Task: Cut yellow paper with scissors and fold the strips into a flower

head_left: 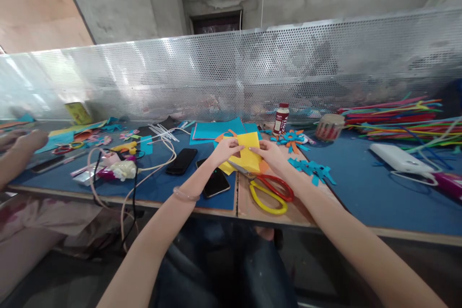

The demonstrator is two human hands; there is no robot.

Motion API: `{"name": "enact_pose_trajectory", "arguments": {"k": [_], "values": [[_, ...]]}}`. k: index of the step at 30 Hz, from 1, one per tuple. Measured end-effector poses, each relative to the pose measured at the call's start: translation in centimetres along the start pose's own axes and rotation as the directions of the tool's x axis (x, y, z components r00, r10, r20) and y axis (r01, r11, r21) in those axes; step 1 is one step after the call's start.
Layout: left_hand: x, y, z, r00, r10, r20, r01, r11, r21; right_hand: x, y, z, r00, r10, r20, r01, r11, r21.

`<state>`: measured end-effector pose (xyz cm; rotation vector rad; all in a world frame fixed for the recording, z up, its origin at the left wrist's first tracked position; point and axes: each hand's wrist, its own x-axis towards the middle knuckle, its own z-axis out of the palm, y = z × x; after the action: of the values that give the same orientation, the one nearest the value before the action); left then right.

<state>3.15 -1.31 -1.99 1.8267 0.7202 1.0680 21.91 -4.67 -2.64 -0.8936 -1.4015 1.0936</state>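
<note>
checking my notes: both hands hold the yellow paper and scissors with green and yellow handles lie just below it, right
Not quite: the head view shows the scissors have red and yellow handles, not green. The left hand and right hand do hold the yellow paper, with the scissors lying just below it.

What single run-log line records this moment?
left hand: grips yellow paper | right hand: grips yellow paper | scissors: lying beside paper
</note>
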Motion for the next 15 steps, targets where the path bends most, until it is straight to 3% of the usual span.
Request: {"name": "enact_pose_trajectory", "arguments": {"k": [15], "values": [[0.32,-0.52,-0.22,0.995,0.047,-0.087,-0.036,0.992,0.12,0.33,0.71,-0.35,0.992,0.078,0.097,-0.075,0.997,-0.034]]}}
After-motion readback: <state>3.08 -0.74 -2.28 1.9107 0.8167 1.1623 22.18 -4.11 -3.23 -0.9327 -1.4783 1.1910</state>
